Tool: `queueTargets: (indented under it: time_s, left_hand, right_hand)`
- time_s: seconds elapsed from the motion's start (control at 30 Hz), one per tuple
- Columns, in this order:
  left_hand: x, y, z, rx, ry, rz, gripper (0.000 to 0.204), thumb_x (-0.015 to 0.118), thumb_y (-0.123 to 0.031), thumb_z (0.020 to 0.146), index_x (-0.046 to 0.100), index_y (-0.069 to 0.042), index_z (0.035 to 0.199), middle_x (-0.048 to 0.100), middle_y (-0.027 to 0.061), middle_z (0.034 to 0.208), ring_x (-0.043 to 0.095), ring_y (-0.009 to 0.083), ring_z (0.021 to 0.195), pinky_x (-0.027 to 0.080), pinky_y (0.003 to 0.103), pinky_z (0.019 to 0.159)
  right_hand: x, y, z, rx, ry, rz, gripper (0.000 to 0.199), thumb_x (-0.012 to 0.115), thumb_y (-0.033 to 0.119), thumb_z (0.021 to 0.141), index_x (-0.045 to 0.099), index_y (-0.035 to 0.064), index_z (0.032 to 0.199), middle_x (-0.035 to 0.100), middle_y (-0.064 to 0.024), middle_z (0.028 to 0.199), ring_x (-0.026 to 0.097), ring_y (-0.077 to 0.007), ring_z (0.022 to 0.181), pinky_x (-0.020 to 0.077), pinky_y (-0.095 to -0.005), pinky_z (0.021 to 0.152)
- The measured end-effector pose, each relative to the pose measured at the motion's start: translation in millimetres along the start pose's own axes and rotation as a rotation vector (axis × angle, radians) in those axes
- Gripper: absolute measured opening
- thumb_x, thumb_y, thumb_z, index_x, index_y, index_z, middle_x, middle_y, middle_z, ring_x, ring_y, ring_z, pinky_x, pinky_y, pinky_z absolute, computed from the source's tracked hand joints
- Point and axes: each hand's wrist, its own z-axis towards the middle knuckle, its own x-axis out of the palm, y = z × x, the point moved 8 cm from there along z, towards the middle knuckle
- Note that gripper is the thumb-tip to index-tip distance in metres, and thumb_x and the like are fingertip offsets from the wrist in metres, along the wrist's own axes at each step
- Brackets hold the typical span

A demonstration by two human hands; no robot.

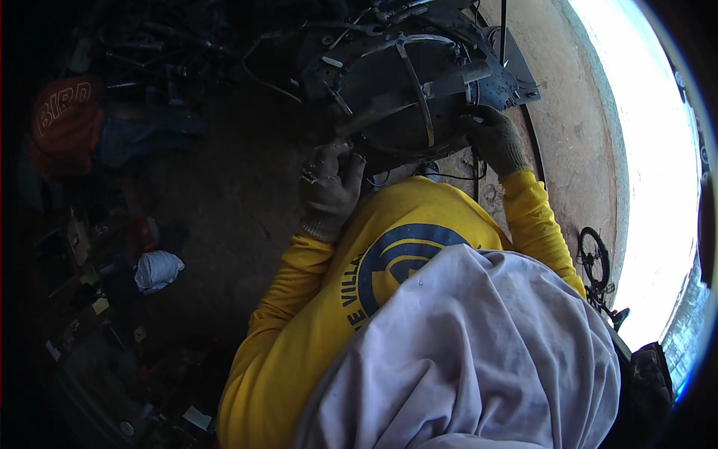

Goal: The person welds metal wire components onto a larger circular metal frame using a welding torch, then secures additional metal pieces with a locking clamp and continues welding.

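A dark metal worktop (pixel 374 75) stands in front of me, with a ring-like frame of curved metal strips (pixel 415 82) on it. Across it slants a flat grey metal bar (pixel 381 112). My left hand (pixel 329 183), in a dark knitted glove, has its fingers bent and closed at the bar's near left end. At the worktop's right front edge, my right hand (pixel 495 141), gloved too, curls its fingers below the bar's far right end. Shadow hides its fingertips, and what they grip cannot be made out.
A wrench (pixel 351 28) and loose metal pieces lie toward the worktop's far side. To the left sits a person in a red top (pixel 67 123). A white cloth bundle (pixel 158 271) lies among floor clutter. A bicycle (pixel 594 258) stands at right, beside the bright opening.
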Motion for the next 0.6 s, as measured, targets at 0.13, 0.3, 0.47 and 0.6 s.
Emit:
queueTargets:
  time_s: [0.13,0.3,0.47,0.6]
  left_hand:
    - [-3.8,48.6,-13.2,-0.347,0.007,-0.116,0.028,0.07,-0.023,0.091,0.063,-0.005,0.111,0.069,0.0135,0.095,0.068,0.0306,0.085,0.054,0.04,0.076]
    - [15.7,76.0,1.1,-0.575,0.317,0.046,0.033,0.069,-0.03,0.092,0.063,-0.004,0.112,0.07,0.0111,0.087,0.068,0.025,0.077,0.054,0.037,0.071]
    - [31.3,62.6,-4.7,-1.166,0.269,-0.757,0.023,0.068,-0.023,0.088,0.064,-0.006,0.103,0.066,0.0043,0.081,0.065,0.0133,0.066,0.055,0.025,0.058]
    - [36.9,56.8,1.2,-1.219,0.166,-0.973,0.019,0.065,-0.017,0.086,0.064,-0.005,0.101,0.065,0.0041,0.08,0.063,0.0129,0.063,0.053,0.025,0.056]
  right_hand:
    - [-10.2,7.1,5.9,-0.186,-0.139,-0.335,0.037,0.066,0.033,0.093,0.069,0.0022,0.114,0.065,-0.0052,0.075,0.059,-0.0114,0.059,0.0468,-0.0263,0.052]
    - [-9.8,-4.6,19.5,-0.022,-0.024,-0.044,0.038,0.062,0.037,0.095,0.068,0.0011,0.107,0.065,-0.0062,0.075,0.06,-0.0126,0.058,0.0447,-0.027,0.048]
    - [-2.0,-12.8,27.9,0.027,0.043,0.159,0.025,0.059,0.026,0.099,0.066,0.0018,0.101,0.06,-0.0007,0.073,0.053,-0.0083,0.057,0.042,-0.0239,0.051]
    - [0.4,-9.3,25.2,-0.017,0.094,0.282,0.022,0.057,0.022,0.1,0.065,0.0019,0.099,0.059,-0.0002,0.072,0.051,-0.0079,0.055,0.0394,-0.0242,0.049]
